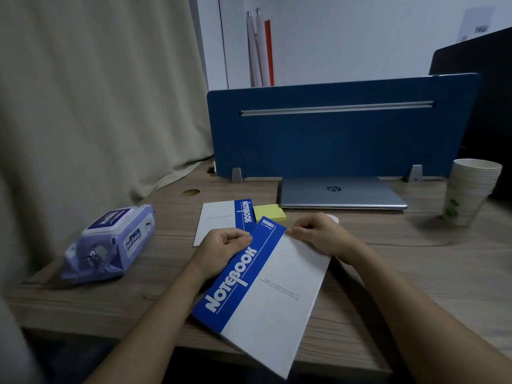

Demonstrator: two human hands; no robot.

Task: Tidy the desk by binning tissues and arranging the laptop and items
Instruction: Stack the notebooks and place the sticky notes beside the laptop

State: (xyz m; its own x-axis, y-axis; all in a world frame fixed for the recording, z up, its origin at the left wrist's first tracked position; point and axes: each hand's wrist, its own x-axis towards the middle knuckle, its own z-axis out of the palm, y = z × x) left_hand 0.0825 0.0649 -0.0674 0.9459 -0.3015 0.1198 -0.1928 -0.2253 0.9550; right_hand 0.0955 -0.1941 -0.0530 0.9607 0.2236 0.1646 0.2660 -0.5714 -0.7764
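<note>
Both hands hold a blue-and-white notebook tilted over the desk's front edge. My left hand pinches its blue spine near the far corner; my right hand grips the far edge. A second, matching notebook lies flat on the desk just beyond, partly covered by my left hand. A yellow sticky-note pad lies beside it. A closed silver laptop rests against the blue divider. No tissues are in sight.
A purple pack of wet wipes lies at the left of the wooden desk. A stack of paper cups stands at the right. The blue divider panel closes the back; a beige curtain hangs on the left.
</note>
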